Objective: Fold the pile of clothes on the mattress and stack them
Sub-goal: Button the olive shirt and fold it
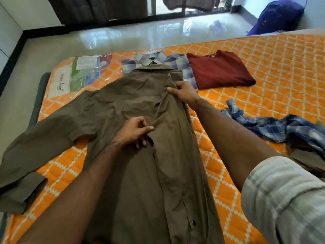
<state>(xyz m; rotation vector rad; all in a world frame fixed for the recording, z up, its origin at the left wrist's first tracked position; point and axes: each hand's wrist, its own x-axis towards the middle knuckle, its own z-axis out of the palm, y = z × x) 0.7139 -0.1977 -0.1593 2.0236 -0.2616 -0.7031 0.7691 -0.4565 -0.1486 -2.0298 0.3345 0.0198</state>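
Nearest us, the long-sleeved olive-brown cotton shirt (140, 173) lies spread on the orange diamond-quilted mattress (263, 71), hem toward us, collar away; its long axis runs straight out from our body. Our left hand (135, 132) sits mid-chest, thumb and forefinger pinching a ridge of cloth by the button placket, other fingers curled. Farther up, our right hand (184, 92) grips the folded-in right edge near the shoulder, fingers curled over the cloth. That side already looks turned inward. The left sleeve (35, 155) lies flung outward, well apart from both hands, cuff near the mattress edge. We judge the next fold must bring that sleeve in across the axis; the left hand is nearer it. To our right, a crumpled blue-and-white plaid shirt (281, 127) waits unfolded. Beyond the collar, a folded lavender check shirt (179, 62) lies partly under the olive one, and just beside it a folded maroon T-shirt (218, 69).
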